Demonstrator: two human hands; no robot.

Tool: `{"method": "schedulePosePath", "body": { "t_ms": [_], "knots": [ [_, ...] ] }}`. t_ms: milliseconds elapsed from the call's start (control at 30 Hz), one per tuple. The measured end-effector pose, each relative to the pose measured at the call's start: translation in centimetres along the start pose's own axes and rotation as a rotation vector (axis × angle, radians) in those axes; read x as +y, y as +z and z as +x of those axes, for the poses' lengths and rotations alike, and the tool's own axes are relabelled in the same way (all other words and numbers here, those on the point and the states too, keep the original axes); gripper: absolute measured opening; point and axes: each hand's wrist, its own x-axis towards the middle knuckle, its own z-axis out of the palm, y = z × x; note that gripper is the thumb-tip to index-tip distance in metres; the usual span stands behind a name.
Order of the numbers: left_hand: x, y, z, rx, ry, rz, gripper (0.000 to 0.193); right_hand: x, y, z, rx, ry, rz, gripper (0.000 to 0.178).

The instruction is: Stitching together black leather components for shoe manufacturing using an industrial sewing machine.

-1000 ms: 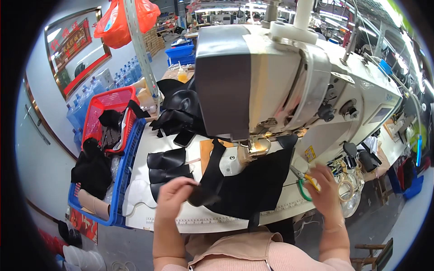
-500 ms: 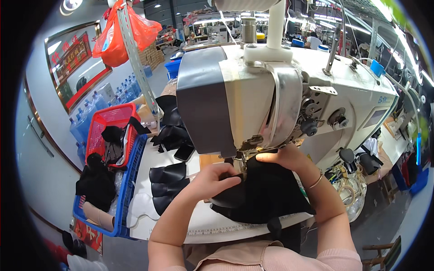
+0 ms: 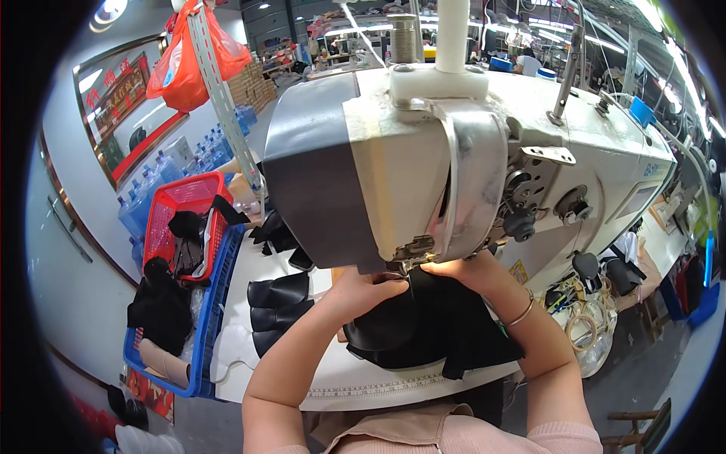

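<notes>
A sewing machine (image 3: 431,170) stands before me, its lit needle area low under the head. Black cloth (image 3: 469,321) lies beneath it, with a smoother, leather-like black piece (image 3: 382,325) on the left side. My left hand (image 3: 359,291) is closed on that piece's edge, thumb pointing at the presser foot. My right hand (image 3: 465,271) rests on the cloth right of the needle. Its thumb is stretched toward the foot; the other fingers are partly hidden behind the machine head.
Stacked black pieces (image 3: 278,303) lie left on the white table (image 3: 355,393). Beyond them stand a blue crate (image 3: 204,356) and a red basket (image 3: 162,216) holding black items. Tape rolls and tools (image 3: 582,310) sit at right. A red bag (image 3: 185,79) hangs from a metal post.
My left hand has moved in closer to the needle. The black pieces have shifted and turned slightly under the foot, their near edge lying differently. The head view has moved a little closer.
</notes>
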Motion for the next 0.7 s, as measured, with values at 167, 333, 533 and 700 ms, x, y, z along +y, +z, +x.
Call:
{"method": "schedulePosePath", "body": {
  "t_ms": [167,333,533,700],
  "knots": [
    [1.2,0.0,-0.1,-0.037,-0.088,-0.092,0.024,-0.1,-0.1,0.0,-0.005,0.019,-0.084,0.043],
    [0.9,-0.1,0.0,0.013,-0.054,-0.070,0.025,0.1,-0.1,0.1,0.026,0.028,-0.121,0.031],
    [-0.3,-0.3,0.6,0.044,0.060,-0.028,0.029,0.5,-0.2,0.2,0.011,0.020,-0.158,0.029],
    [0.2,-0.6,0.3,0.007,-0.015,0.017,0.026,0.4,-0.1,0.2,0.028,-0.002,-0.111,0.031]
  ]
}}
